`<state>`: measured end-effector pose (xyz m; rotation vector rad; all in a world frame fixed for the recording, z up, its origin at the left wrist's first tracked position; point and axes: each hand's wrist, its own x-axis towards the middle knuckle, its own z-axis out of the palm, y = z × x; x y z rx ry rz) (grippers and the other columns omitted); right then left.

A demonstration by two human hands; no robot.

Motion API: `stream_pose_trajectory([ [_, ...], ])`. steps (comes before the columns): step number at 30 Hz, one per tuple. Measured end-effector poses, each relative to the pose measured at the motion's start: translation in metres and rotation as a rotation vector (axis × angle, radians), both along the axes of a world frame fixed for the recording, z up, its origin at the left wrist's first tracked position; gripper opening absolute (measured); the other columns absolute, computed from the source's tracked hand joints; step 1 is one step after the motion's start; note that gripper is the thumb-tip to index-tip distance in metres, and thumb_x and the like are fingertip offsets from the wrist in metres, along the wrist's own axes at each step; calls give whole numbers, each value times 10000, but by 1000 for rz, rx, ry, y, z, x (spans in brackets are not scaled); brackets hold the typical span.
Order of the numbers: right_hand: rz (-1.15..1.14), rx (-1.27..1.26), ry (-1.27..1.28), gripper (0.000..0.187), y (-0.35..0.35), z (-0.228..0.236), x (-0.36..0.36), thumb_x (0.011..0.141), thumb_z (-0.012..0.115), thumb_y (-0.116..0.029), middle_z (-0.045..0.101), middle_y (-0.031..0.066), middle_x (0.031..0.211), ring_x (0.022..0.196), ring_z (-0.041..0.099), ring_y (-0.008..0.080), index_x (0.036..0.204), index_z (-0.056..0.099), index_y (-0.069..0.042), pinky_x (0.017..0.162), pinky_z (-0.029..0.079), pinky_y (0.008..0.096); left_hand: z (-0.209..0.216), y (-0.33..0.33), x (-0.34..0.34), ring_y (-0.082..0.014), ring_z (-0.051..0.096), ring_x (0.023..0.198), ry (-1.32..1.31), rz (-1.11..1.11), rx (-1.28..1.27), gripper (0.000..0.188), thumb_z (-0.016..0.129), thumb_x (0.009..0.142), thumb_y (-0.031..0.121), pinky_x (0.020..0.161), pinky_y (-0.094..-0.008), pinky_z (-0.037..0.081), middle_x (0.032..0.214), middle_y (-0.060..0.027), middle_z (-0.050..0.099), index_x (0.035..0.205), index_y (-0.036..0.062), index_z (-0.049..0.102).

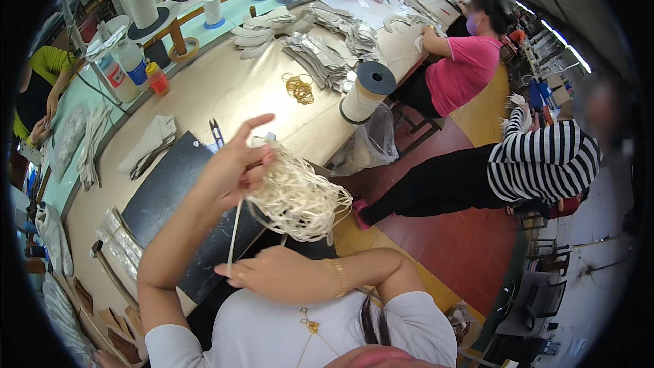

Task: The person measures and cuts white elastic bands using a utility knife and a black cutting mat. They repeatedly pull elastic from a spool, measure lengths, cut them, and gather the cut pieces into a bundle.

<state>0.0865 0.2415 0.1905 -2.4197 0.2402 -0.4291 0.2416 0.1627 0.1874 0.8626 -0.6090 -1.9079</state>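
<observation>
A tangled bundle of cream cord (303, 197) hangs from my left hand (238, 167), which is raised over the table's near edge. Its fingers are curled round the top of the bundle, with the index finger stretched out. One strand of cord (235, 235) runs down taut from the bundle to my right hand (272, 274). That hand is closed on the strand, close in front of my chest. Beneath my left forearm lies a black cutting mat (160, 194). A pair of thread snips (216, 133) rests beyond the mat's far edge.
A large spool (361, 103) stands at the table's right edge, near a pile of rubber bands (298, 88). Stacks of pale cut pieces (327, 54) lie farther back. A hammer (105, 269) is at left. Co-workers in pink (466, 71) and stripes (538, 163) are at right.
</observation>
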Motion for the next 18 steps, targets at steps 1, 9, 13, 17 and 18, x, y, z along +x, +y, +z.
stream_pose_trajectory([
  [1, 12, 63, -150, 252, -8, 6, -9, 888, 550, -170, 663, 126, 831, 551, 627, 215, 1065, 597, 4, 477, 496, 308, 13, 15, 13, -18, 349, 422, -60, 65, -18, 522, 488, 912, 48, 356, -176, 228, 744, -21, 505, 1392, 106, 291],
  [9, -971, 1039, -638, 490, -194, -65, -99, 968, 454, -415, 654, 99, 944, 432, 406, 43, 1150, 540, 32, 400, 317, 174, 68, 249, 139, -43, 315, 381, -186, 656, -639, 775, 453, 851, -20, 320, -176, 253, 606, 29, 407, 1490, 107, 32],
  [13, -1002, 1098, -954, 325, -250, -108, -103, 961, 506, -320, 596, 32, 753, 428, 382, 36, 973, 582, -4, 399, 298, 178, 61, 278, 139, -51, 252, 426, -370, 1452, -323, 710, 419, 887, -18, 332, -189, 227, 677, 38, 366, 1492, 145, 83],
  [17, -1037, 900, -825, 281, -224, -93, -84, 962, 505, -235, 441, -43, 562, 423, 336, 20, 765, 564, -45, 386, 264, 186, 48, 275, 156, -84, 287, 511, -376, 1553, -295, 641, 396, 914, 34, 414, -220, 262, 751, 8, 381, 1482, 152, 124],
  [18, -1032, 855, -733, 300, -198, -78, -61, 964, 498, -221, 397, -60, 527, 421, 323, 15, 721, 553, -54, 383, 255, 190, 41, 257, 157, -115, 343, 588, -317, 1325, -369, 599, 393, 927, 89, 487, -249, 302, 820, -22, 414, 1472, 145, 149],
])
